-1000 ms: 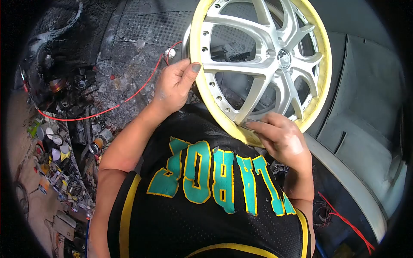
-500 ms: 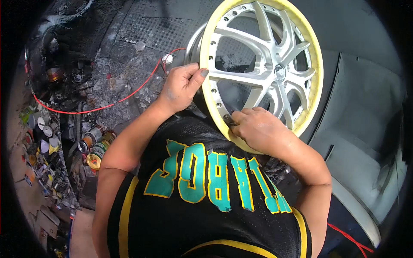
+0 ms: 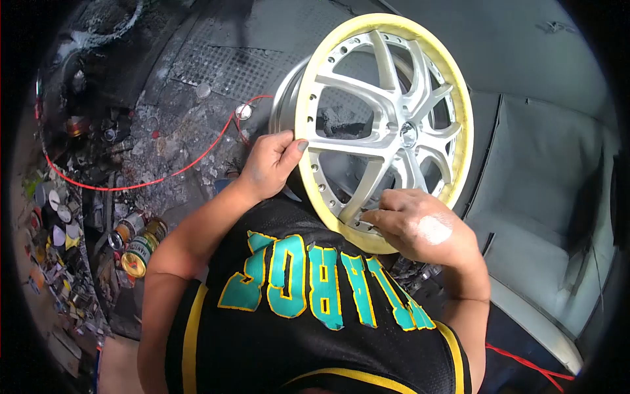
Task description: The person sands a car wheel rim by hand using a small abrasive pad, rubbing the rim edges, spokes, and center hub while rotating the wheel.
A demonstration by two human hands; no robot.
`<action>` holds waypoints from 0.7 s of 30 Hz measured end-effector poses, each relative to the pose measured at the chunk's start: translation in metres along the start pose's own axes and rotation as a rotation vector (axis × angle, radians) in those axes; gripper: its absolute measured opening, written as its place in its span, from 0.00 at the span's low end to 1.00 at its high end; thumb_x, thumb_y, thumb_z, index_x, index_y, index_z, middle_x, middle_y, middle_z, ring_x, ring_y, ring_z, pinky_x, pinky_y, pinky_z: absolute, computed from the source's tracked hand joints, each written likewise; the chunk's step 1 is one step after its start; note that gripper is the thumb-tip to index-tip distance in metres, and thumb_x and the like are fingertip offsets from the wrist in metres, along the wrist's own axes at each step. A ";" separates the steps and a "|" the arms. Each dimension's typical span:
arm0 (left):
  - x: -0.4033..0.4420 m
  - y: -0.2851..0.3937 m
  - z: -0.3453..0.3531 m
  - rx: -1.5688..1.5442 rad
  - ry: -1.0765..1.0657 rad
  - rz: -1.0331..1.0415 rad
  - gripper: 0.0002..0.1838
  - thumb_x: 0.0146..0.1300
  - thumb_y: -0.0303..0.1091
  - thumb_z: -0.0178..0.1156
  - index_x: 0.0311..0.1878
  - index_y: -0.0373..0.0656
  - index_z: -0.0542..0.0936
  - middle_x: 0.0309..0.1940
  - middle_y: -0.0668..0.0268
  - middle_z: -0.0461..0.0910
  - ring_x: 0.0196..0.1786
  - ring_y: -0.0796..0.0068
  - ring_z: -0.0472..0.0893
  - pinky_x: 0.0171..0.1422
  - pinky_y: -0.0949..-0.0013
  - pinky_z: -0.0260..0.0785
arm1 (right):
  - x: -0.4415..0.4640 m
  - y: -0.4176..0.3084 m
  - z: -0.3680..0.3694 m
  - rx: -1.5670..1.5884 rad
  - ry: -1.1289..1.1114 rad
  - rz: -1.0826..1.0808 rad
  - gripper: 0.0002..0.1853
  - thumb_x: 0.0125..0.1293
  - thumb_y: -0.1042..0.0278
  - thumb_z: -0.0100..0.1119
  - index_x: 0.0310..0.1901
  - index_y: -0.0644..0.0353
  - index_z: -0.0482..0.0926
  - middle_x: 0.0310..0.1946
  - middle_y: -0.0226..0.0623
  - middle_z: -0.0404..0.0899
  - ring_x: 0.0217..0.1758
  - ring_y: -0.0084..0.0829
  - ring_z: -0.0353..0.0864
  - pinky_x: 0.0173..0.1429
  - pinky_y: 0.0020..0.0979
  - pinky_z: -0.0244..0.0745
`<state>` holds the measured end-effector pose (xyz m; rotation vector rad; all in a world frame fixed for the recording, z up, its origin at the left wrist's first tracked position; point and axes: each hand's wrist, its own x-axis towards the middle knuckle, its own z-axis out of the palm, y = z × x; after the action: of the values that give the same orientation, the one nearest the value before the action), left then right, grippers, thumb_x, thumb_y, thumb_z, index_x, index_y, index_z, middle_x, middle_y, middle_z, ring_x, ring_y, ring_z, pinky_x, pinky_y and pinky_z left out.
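On the left, a red hose [image 3: 118,190] curves; here's the left hand [image 3: 272,164], clamped on the silver wheel [image 3: 409,134], far and right of centre; the right hand [image 3: 420,226] curls at its near edge, pinching or not, can't tell.

Black jersey [image 3: 282,345], yellow-edged teal letters [image 3: 333,287]

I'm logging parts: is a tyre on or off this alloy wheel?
Off: the alloy wheel shows its bare silver barrel behind the yellow lip.
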<state>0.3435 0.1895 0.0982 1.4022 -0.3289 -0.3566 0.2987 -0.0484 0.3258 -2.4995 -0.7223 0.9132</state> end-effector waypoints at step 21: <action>-0.022 0.012 -0.030 -0.031 -0.728 -0.434 0.07 0.71 0.32 0.68 0.43 0.38 0.89 0.34 0.73 0.86 0.36 0.83 0.79 0.45 0.72 0.72 | -0.071 0.010 0.078 0.178 0.607 0.555 0.18 0.71 0.80 0.62 0.61 0.68 0.84 0.39 0.51 0.79 0.45 0.56 0.82 0.51 0.49 0.77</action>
<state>0.3374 0.2274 0.1054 1.2662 -0.6041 -1.2339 0.2031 -0.0839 0.2991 -2.6305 0.2440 0.2958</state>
